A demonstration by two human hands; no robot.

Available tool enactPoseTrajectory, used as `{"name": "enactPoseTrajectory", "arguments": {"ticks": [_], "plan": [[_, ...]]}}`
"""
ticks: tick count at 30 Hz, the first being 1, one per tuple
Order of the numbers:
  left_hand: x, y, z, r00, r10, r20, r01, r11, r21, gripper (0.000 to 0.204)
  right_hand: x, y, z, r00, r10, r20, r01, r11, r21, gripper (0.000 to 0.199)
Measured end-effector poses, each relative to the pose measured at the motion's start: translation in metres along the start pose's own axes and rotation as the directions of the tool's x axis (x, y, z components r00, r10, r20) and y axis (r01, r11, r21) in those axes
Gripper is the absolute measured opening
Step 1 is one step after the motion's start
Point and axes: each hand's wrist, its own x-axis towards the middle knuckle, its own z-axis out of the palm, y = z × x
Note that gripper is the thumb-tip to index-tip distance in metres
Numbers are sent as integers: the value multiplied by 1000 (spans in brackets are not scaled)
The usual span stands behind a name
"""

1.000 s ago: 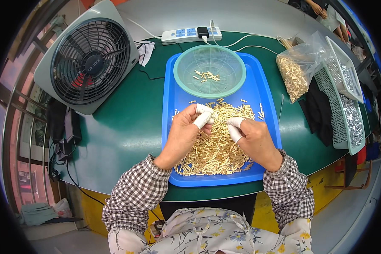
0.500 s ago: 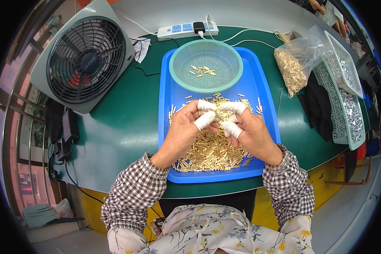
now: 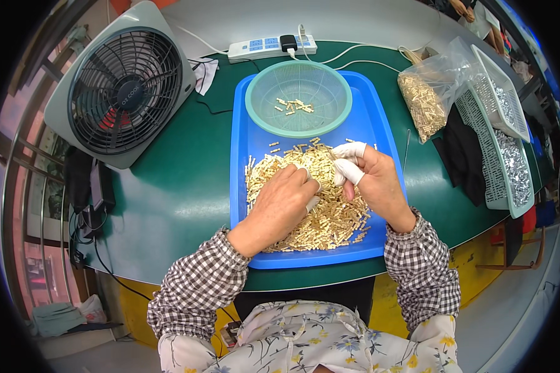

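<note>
A heap of small gold-coloured metal pieces (image 3: 320, 227), like short ridged pins, is spread in a blue tray (image 3: 237, 211). My left hand (image 3: 279, 202) is over the left middle of the heap, its fingers curled downward. White covers show on those fingers, but their tips are partly hidden. To its right, my right hand (image 3: 376, 180) pinches with white-covered thumb and forefinger just above the heap; whatever is between them is too small to make out. A pale green mesh basket (image 3: 255, 115) rests on the tray's far end with several gold-coloured pieces in it.
A large grey fan (image 3: 127, 93) stands at the far left. Behind the tray is a white power strip (image 3: 255, 46) with cables. To the right are a clear bag of gold-coloured pieces (image 3: 423, 102), a black cloth (image 3: 463, 155) and baskets of silvery parts (image 3: 513, 165).
My hands, together over the heap before, are now apart. The left hand has moved down and left with its back turned up; the right has shifted slightly right, still pinching.
</note>
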Motion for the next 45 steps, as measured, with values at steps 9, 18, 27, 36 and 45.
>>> {"name": "enactPoseTrajectory", "arguments": {"ticks": [9, 18, 27, 36, 45], "plan": [[5, 1, -10, 936, -348, 62, 303, 701, -646, 12, -2, 1, 2, 1000, -15, 2, 15, 1000, -18, 16], [1, -24, -9, 790, -476, 385, 204, -388, -899, 17, -7, 1, 9, 989, -132, 68, 147, 928, -343, 15], [3, -20, -9, 780, -480, 402, 242, -362, -900, 18, -6, 4, 8, 973, -204, 110, 232, 863, -448, 15], [6, -13, -12, 801, -536, 267, 290, -42, -956, 14, -4, 12, 7, 947, -294, 131, 319, 802, -504, 17], [7, -10, -20, 822, -542, 178, 316, 173, -933, 15, -6, -1, 6, 984, -134, 115, 171, 888, -428, 13]]}}
